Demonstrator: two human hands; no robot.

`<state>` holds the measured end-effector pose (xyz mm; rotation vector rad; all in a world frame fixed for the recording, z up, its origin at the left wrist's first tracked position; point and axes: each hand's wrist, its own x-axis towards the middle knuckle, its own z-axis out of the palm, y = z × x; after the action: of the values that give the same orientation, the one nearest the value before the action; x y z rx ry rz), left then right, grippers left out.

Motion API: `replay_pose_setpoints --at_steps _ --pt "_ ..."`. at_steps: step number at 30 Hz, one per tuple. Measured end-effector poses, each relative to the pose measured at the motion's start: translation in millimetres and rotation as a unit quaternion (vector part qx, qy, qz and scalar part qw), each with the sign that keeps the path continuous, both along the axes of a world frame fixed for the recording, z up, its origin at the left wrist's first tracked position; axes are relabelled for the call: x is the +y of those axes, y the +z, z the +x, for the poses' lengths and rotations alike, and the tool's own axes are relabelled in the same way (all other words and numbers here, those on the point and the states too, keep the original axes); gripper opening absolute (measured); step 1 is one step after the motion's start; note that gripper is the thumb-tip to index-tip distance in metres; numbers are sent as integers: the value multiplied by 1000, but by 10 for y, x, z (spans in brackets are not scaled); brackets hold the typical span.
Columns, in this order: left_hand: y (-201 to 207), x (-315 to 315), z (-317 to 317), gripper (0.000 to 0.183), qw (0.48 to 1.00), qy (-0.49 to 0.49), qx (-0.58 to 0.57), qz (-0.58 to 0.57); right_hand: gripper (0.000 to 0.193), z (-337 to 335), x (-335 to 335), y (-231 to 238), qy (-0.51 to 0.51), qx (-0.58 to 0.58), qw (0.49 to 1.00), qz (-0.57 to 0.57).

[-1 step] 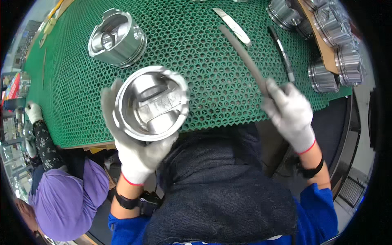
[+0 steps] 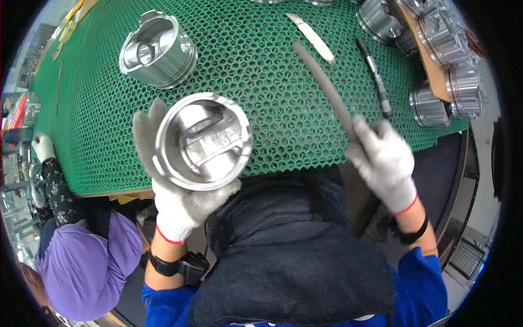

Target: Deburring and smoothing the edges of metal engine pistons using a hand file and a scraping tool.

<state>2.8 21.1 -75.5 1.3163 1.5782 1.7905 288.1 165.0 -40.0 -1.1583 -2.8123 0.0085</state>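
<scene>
Green matting (image 2: pixel 283 125) spreads out; over its near edge the left hand (image 2: pixel 182 204) cups a piston (image 2: pixel 215 144), probably heavy, rigid, slick, best held around its outside; the right hand (image 2: pixel 384 162) grips a gray bar (image 2: pixel 324 88).

Metal-parts workshop, shown by a hollow silvery metal piston (image 2: pixel 211 146) and slim grey bar-shaped tool (image 2: pixel 326 87) held near the front edge of a green honeycomb-textured surface (image 2: pixel 283 128), with further pistons (image 2: pixel 464 90) along its right edge.
</scene>
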Motion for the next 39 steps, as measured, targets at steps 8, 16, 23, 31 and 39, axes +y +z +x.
replay_pose_setpoints --at_steps 8,16,23,31,39 --pt "15 -52 -147 124 974 -4 204 -99 59 220 -325 145 49 176 971 -156" --pt "1 -1 -74 108 946 34 286 -152 65 -439 -71 655 205 1 978 -29" --pt "66 160 75 105 918 9 -366 -151 52 -643 -59 638 214 77 973 -44" --pt "-2 20 -32 76 966 -86 -105 -222 59 -969 74 619 273 54 960 39" --pt "-58 41 62 94 975 -51 -166 -140 51 -697 -93 621 217 136 944 -207"
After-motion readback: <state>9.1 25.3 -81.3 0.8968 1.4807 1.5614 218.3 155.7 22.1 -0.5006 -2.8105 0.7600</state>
